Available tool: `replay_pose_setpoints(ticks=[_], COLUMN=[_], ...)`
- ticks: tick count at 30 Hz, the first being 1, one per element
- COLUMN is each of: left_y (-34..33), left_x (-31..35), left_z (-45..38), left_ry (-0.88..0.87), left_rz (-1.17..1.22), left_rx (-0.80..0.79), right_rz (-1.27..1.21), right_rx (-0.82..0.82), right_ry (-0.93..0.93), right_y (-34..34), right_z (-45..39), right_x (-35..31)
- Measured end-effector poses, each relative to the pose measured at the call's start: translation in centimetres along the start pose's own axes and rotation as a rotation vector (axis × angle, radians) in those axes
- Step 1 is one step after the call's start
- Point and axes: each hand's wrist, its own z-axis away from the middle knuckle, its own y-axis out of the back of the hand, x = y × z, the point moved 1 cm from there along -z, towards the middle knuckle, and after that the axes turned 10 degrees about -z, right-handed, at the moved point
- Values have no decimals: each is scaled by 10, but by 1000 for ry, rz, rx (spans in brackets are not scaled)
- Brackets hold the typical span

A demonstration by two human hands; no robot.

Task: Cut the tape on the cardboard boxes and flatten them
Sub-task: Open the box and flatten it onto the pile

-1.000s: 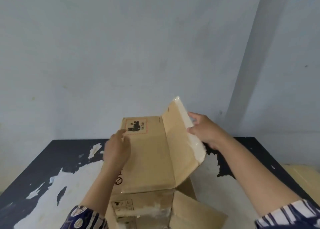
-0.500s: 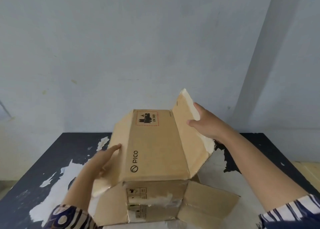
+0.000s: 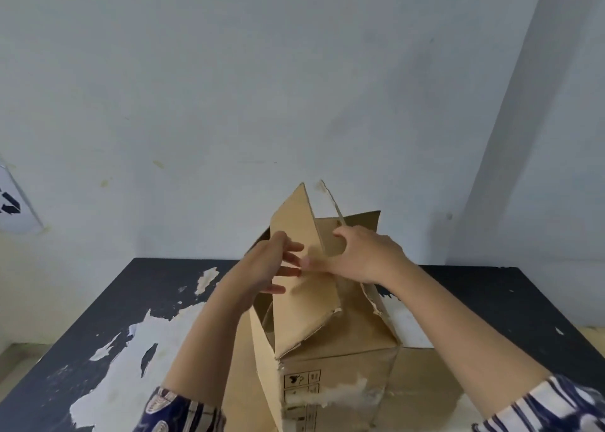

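1. The cardboard box (image 3: 330, 350) stands on the dark, paint-chipped table (image 3: 108, 304), near the middle of its near edge and reaching back toward the far edge by the wall (image 3: 229, 88).
2. Its top is open – two long flaps rise steeply and lean toward each other in a peak, and the left flap (image 3: 301, 268) faces the camera.
3. The left hand (image 3: 262, 268) lies with fingers straight and slightly spread, their tips against the face of the left flap; it presses and does not grip.
4. The right hand (image 3: 363, 255) curls over the edge of the right flap (image 3: 334, 222) near the peak, thumb in front and fingers behind – it holds that flap.
5. Torn whitish tape residue (image 3: 340, 395) clings to the near wall of the box, and a flap lies spread on the table at the near right side, so the sealing tape looks already cut or torn.
6. Judged from this, the opening is done for this box but the flattening is not: the walls stand square and the body holds its full volume.
7. What is left is to collapse the walls and press the box flat; no other boxes and no cutting tool are in view.
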Motion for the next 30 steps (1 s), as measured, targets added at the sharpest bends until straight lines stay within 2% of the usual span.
replay_pose_setpoints(ticks=[3, 6, 9, 11, 14, 17, 18, 20, 21, 24, 27, 28, 30], left_y=[-6, -16, -21, -16, -25, -46, -51, -54, -54, -51, -47, -45, -46], left_x=[-22, -67, -95, -99, -99, -81, -82, -81, -82, -108, -121, -124, -134], left_z=[-4, -1, 13, 21, 30, 28, 19, 7, 3, -22, -36, -42, -53], left_ry=[-81, -161, -223, -203, -191, -143, -181, -320, -329, -180, -246, -238, -236], left_rz=[46, -182, -548, -710, -909, -974, -1021, -1001, -990, -928, -971, -928, -818], left_rx=[94, 285, 255, 264, 306, 307, 361, 506, 559, 491, 537, 536, 499], right_rz=[19, 20, 30, 38, 7, -20, -57, -194, -284, -595, -995, -1027, -942], right_rx=[5, 11, 16, 31, 50, 48, 49, 45, 32, -37, -174, -150, 11], right_ry=[13, 6, -7, -12, -13, -15, -26, -46, -43, -3, -37, -29, 4], right_y=[-6, -4, -4, -6, -10, -12, -10, -5, -1, 13, 8, -2, -28], right_z=[-4, -11, -20, -26, -37, -47, -51, -58, -61, -59, -46, -40, -35], right_x=[2, 8, 10, 10, 7, 2, 2, 9, 17, 48, 90, 102, 125])
